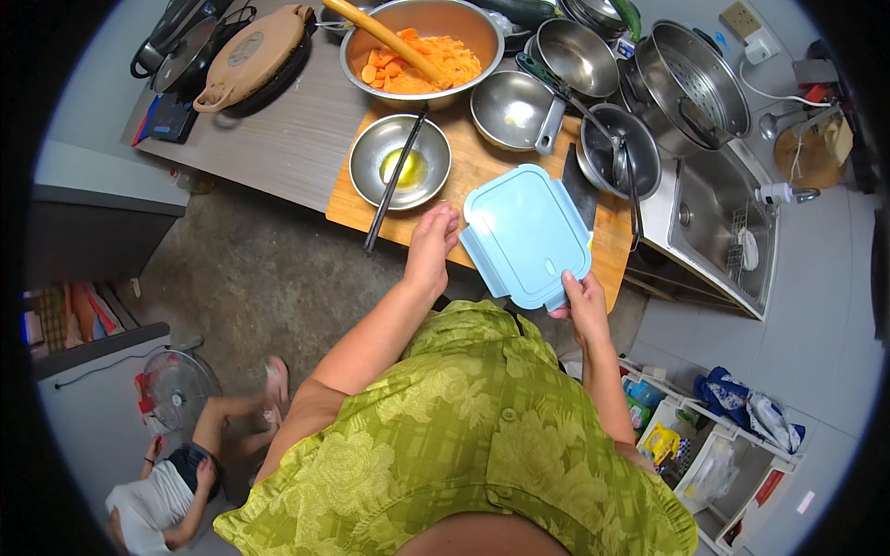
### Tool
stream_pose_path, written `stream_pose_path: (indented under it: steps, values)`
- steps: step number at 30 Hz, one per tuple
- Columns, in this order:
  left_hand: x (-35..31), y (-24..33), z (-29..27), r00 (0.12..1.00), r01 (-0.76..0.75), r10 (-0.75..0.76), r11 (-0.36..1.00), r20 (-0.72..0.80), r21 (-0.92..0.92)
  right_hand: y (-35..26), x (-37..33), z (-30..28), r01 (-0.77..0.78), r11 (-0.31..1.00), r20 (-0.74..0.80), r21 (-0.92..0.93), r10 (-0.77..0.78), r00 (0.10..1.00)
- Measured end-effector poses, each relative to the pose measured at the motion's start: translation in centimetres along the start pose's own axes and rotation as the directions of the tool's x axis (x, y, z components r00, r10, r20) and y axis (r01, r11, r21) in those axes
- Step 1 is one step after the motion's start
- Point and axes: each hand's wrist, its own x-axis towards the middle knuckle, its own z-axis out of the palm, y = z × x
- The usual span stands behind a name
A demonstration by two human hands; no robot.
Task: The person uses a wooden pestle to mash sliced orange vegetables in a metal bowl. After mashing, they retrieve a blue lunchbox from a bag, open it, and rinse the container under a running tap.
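Observation:
A light blue food-container lid [527,236] with side flaps folded out is tilted over the front of the wooden cutting board [338,196]. My right hand [584,306] grips its near right corner, thumb on top. Beside the lid's left edge, my left hand [432,246] has its fingers curled in, with nothing visible in them. Just beyond that hand stands a steel bowl [371,171] with some yellow liquid at the bottom. Black chopsticks [394,185] lie across this bowl and stick out over the board's front edge.
Behind are a large steel bowl [357,56] of orange pieces and shreds with a wooden stick, steel pans [519,107] and a steamer pot [691,88]. A sink [714,218] is at right. Another person [162,491] is by a fan [178,394] at lower left.

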Motion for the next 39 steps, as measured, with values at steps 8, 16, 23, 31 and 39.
stream_pose_path:
  steps: [8,16,23,31,39]
  values:
    - [1.4,3.1,4.0,0.991,0.053,-0.104,0.891,0.09,0.452,-0.8,0.4,-0.8,0.014,0.997,0.055,-0.074,-0.01,0.998]
    - [3.4,1.1,3.5,0.992,0.009,-0.086,0.784,0.093,0.621,-2.2,2.1,-3.9,0.032,0.984,0.149,-0.177,-0.006,0.989]
    - [3.6,0.4,2.2,0.988,0.024,-0.096,0.866,0.119,0.499,0.5,3.3,-5.7,0.089,0.741,-0.196,-0.665,-0.288,0.937]
    - [3.8,1.6,2.5,0.919,0.292,-0.351,0.912,0.181,0.289,-0.9,2.6,-4.7,0.078,0.633,-0.105,-0.77,-0.246,0.964]
    - [4.1,2.3,2.7,0.878,0.369,-0.435,0.881,0.2,0.295,-1.2,3.6,-7.4,0.044,0.484,-0.205,-0.874,-0.451,0.869]
